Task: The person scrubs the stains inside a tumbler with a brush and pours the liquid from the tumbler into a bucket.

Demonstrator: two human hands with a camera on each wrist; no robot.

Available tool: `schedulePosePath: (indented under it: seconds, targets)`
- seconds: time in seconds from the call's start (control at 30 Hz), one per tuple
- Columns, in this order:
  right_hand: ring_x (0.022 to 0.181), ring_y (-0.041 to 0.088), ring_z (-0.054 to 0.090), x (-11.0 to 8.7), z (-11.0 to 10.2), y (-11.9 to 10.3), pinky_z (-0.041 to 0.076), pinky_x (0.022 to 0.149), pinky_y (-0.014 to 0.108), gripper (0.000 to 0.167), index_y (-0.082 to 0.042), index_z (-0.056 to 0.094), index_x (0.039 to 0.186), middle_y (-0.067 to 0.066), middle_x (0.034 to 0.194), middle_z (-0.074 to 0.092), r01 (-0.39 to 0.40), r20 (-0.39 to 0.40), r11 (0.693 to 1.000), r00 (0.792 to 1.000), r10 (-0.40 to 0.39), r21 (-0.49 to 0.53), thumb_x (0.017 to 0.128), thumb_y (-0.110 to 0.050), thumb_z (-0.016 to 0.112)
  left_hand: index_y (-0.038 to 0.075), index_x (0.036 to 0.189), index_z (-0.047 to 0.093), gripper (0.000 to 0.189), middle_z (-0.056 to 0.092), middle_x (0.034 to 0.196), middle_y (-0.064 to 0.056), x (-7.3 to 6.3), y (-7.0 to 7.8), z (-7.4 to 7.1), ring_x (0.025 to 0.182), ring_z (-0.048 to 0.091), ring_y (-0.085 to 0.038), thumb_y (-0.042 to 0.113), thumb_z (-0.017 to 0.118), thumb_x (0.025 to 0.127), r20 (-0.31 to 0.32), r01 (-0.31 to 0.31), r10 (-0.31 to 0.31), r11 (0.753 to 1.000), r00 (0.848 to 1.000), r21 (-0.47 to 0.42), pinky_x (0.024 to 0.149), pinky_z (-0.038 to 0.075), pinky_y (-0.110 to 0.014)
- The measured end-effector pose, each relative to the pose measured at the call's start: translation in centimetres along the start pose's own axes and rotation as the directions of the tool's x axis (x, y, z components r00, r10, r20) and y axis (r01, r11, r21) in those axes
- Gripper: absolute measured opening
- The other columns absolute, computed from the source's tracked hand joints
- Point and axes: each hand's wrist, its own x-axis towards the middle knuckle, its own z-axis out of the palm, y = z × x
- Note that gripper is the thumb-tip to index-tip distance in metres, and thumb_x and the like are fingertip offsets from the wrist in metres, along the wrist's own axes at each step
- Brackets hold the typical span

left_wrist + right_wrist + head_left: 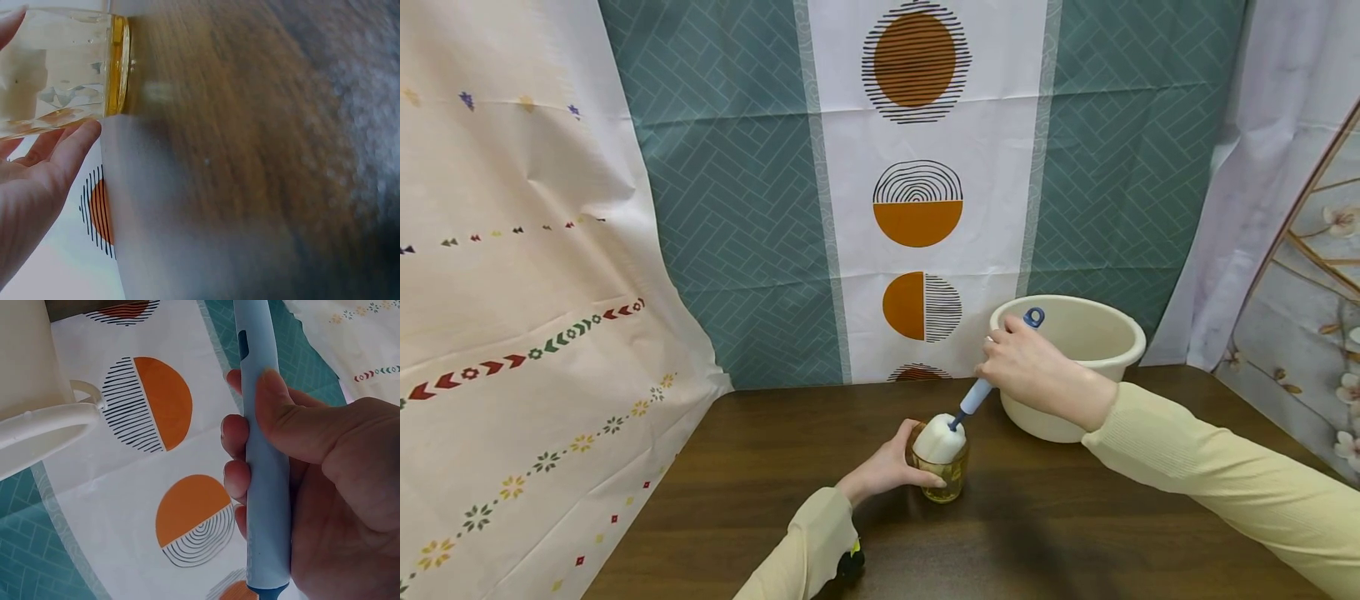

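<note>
An amber glass cup (945,483) stands on the brown table in the head view, with my left hand (891,465) gripping its side, thumb across the front. In the left wrist view the cup (69,69) shows its thick yellow base, and fingers of the left hand (37,175) lie along its wall. My right hand (1026,367) grips the light blue handle of a bottle brush (269,487). The brush's white sponge head (940,437) sits partly inside the cup's mouth, its upper part above the rim. The handle slants up to the right, its dark blue hanging loop above the hand.
A cream plastic basin (1067,429) stands on the table at the back right, just behind the right hand. The wooden table (760,467) ends at a patterned cloth (917,250) behind. More printed cloth hangs at the left and right sides.
</note>
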Motion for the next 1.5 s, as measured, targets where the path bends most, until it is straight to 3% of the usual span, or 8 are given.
schedulePosePath:
  seconds: [0.23, 0.5, 1.03, 1.5]
  targets:
    - [0.056, 0.02, 0.046, 0.0, -0.3, 0.0, 0.032, 0.059, 0.033, 0.012, -0.021, 0.067, 0.069, 0.004, 0.058, 0.048, -0.029, 0.003, 1.0, 1.0, 0.029, -0.006, 0.069, -0.011, 0.074, 0.016, 0.124, 0.033, 0.071, 0.048, 0.11, 0.0, -0.2, 0.1, 0.0, 0.1, 0.047, -0.018, 0.024, 0.078, 0.07, -0.005, 0.001, -0.001, 1.0, 1.0, -0.014, 0.085, 0.035, -0.041]
    - [0.054, 0.021, 0.044, 0.0, -0.6, 0.0, 0.032, 0.058, 0.034, 0.016, -0.018, 0.063, 0.063, 0.005, 0.056, 0.048, -0.051, 0.001, 0.999, 0.999, 0.051, -0.02, 0.067, -0.008, 0.075, 0.019, 0.126, 0.032, 0.075, 0.046, 0.112, 0.0, -0.1, -0.2, 0.1, 0.106, 0.044, -0.02, 0.033, 0.078, 0.069, -0.012, 0.024, -0.023, 1.0, 1.0, 0.019, 0.088, 0.031, -0.048]
    - [0.056, 0.021, 0.044, 0.3, -1.4, 0.1, 0.032, 0.059, 0.035, 0.026, -0.016, 0.055, 0.055, 0.004, 0.057, 0.05, -0.081, 0.021, 0.995, 0.996, 0.082, -0.064, 0.069, -0.006, 0.074, 0.019, 0.126, 0.032, 0.075, 0.047, 0.113, 0.001, 0.1, -0.4, 0.0, 0.105, 0.046, -0.018, 0.033, 0.078, 0.068, -0.006, 0.026, -0.026, 1.0, 1.0, 0.01, 0.087, 0.033, -0.044]
    - [0.057, 0.021, 0.045, 0.3, -1.9, 0.1, 0.032, 0.059, 0.035, 0.024, -0.015, 0.055, 0.054, 0.004, 0.058, 0.05, -0.073, 0.009, 0.995, 0.997, 0.073, -0.062, 0.069, -0.004, 0.071, 0.015, 0.124, 0.033, 0.07, 0.051, 0.109, 0.002, 0.1, -0.6, 0.1, 0.101, 0.049, -0.014, 0.023, 0.078, 0.07, -0.001, -0.024, 0.024, 1.0, 1.0, -0.019, 0.084, 0.038, -0.037]
